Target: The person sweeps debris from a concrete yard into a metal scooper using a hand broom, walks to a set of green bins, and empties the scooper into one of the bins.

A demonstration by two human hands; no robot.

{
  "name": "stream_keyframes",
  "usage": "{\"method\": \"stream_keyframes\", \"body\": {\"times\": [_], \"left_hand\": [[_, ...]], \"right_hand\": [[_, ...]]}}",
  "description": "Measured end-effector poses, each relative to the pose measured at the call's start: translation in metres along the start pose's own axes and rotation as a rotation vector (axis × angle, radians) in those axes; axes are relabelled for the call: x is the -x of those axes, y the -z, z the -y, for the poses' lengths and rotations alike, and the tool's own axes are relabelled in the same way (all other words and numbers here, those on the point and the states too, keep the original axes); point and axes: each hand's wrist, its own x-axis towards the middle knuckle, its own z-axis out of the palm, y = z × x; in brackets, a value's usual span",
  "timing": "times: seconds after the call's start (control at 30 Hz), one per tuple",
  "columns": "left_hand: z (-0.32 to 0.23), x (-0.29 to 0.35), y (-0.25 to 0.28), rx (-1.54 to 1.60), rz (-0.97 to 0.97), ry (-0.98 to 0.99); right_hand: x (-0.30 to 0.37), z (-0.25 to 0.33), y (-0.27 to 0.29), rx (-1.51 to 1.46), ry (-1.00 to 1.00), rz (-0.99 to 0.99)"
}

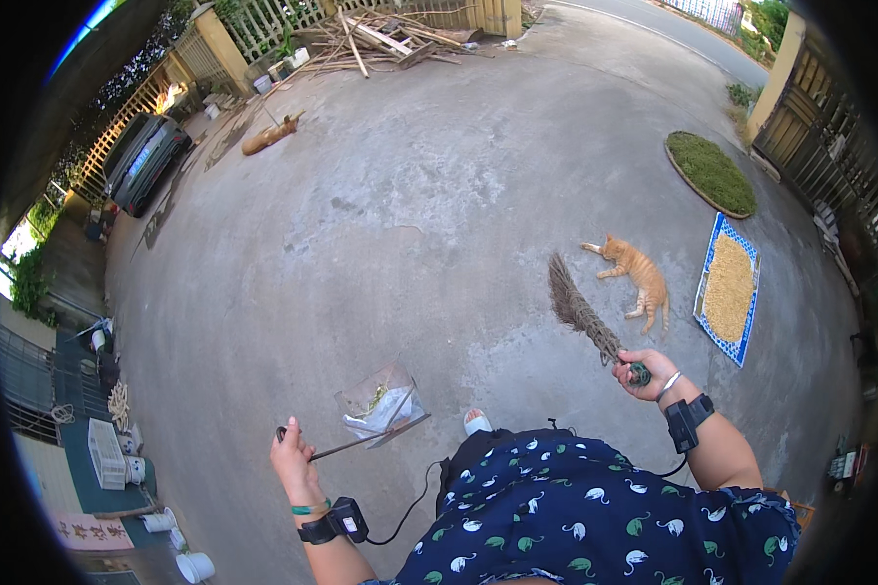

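Observation:
My left hand (293, 460) is closed round the end of a thin dark handle that runs to a dustpan (407, 421). Inside the pan lie something white and some yellow-green bits. My right hand (646, 374) grips the green-wrapped end of a short straw broom (582, 310), its brown bristles pointing forward and to the left, away from my body. Just beyond the broom an orange tabby cat (639, 274) lies on its side on the concrete. The broom head and the cat look close but apart.
To the right lie a blue-and-white sheet of pale grain (730, 289) and a round tray of green plant matter (710, 174). A brown dog (271, 136) lies far left near a parked car (143, 161). A wood pile (400, 41) stands at the back; buckets and a white crate (106, 454) line the left.

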Motion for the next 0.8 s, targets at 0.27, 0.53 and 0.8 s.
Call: {"method": "stream_keyframes", "body": {"times": [0.27,0.53,0.8], "left_hand": [[-0.049,-0.115,-0.092,-0.013,0.192,0.006],[-0.089,-0.211,-0.213,-0.032,0.295,-0.035],[-0.136,-0.283,-0.355,-0.015,0.305,-0.054]], "right_hand": [[-0.031,0.036,-0.067,-0.276,0.055,0.0],[-0.074,0.115,-0.115,-0.352,0.12,0.021],[-0.134,0.239,-0.176,-0.293,0.196,0.019]]}}
